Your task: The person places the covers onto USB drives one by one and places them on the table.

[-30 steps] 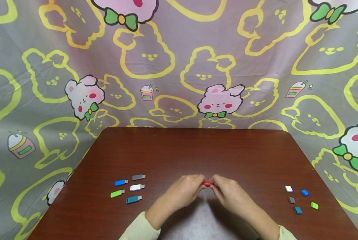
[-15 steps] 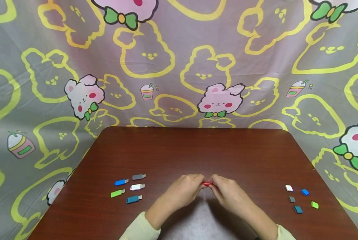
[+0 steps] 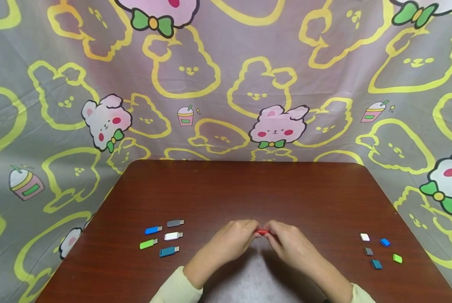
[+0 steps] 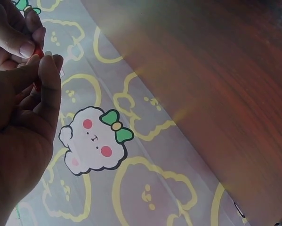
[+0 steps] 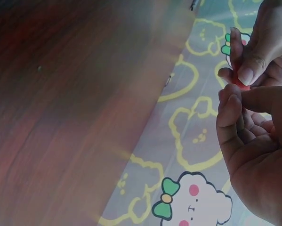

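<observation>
Both hands meet over the middle of the table and pinch a small red USB stick (image 3: 261, 232) between them. The left hand (image 3: 231, 242) grips its left end with thumb and fingers. From the other side, the right hand (image 3: 292, 245) pinches the right end, where a cap would sit. Most of the stick is hidden by fingertips; only a short red strip shows. The left wrist view gives a sliver of the red stick (image 4: 38, 52) between the two thumbs. In the right wrist view, a red bit of the stick (image 5: 242, 85) shows between the fingertips.
Uncapped USB sticks lie at the left: grey (image 3: 174, 223), blue (image 3: 151, 230), white (image 3: 171, 236), lime green (image 3: 146, 244), teal (image 3: 167, 252). Matching loose caps sit at the right, among them white (image 3: 364, 237) and teal (image 3: 376, 264). A patterned cloth (image 3: 218, 84) hangs behind the table (image 3: 248, 185).
</observation>
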`<state>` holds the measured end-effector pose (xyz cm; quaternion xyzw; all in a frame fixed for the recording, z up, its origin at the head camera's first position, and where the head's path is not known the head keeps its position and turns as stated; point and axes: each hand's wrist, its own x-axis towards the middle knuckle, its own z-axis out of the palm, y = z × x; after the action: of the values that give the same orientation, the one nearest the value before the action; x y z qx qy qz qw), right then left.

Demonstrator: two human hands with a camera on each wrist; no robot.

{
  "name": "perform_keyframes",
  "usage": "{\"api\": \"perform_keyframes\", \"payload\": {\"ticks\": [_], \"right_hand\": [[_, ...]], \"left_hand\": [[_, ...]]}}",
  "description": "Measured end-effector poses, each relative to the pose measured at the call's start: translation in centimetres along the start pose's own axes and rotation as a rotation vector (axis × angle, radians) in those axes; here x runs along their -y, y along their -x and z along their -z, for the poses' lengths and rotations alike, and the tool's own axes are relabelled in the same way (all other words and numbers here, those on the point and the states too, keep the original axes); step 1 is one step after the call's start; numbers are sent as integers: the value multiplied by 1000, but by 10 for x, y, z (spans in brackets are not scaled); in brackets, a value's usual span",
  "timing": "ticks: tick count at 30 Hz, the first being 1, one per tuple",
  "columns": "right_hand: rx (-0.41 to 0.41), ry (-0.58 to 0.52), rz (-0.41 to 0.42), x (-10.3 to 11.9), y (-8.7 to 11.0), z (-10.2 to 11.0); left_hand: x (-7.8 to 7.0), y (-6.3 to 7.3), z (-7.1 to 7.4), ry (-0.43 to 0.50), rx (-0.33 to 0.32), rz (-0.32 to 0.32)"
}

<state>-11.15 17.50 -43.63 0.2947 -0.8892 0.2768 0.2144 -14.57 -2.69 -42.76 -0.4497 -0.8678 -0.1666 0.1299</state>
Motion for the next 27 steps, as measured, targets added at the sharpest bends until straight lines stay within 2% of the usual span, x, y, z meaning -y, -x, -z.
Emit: {"api": "perform_keyframes", "payload": {"ticks": [4,14,20,27], "right_hand": [[24,0,-52,0,-1,3],[68,-10,-86,-2,-2,5],[77,9,-117,-5,-4,5],[90,14,-144,-11,-6,2]], "left_hand": [[1,-1,-1,10,-6,-1],[0,-2,-3,34,29,27],[0,-3,-5,50,69,74],[3,-2,-8,4,96,121]]}}
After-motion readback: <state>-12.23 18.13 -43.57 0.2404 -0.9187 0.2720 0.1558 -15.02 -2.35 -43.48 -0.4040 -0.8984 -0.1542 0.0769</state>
